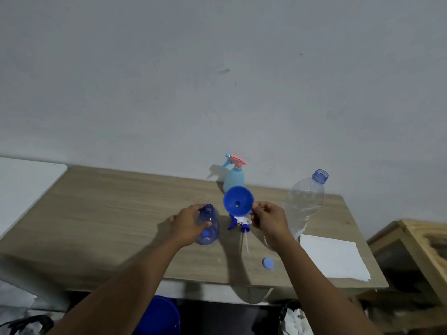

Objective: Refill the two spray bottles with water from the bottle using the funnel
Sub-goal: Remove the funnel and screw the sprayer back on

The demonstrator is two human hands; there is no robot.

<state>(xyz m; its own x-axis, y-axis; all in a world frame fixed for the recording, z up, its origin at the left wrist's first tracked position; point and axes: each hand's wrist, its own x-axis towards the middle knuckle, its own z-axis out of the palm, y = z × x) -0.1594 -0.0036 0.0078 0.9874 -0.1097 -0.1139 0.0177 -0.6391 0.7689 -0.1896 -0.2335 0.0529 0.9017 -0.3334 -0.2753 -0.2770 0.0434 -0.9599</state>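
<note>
My left hand (187,224) grips a clear blue spray bottle body (210,226) that stands open-mouthed on the wooden table (108,213). My right hand (267,222) pinches the rim tab of a blue funnel (238,202), held in the air just right of that bottle. Its removed blue-and-white spray head (238,222) with a dip tube lies on the table below the funnel. A light blue spray bottle with a pink trigger (234,176) stands at the back by the wall. A tall clear water bottle (304,204), uncapped, stands to the right.
A blue cap (268,263) lies near the table's front edge. White paper sheets (333,257) lie at the front right corner. A wooden crate (416,247) stands right of the table, a white surface (24,187) on the left, a blue bucket (159,315) below.
</note>
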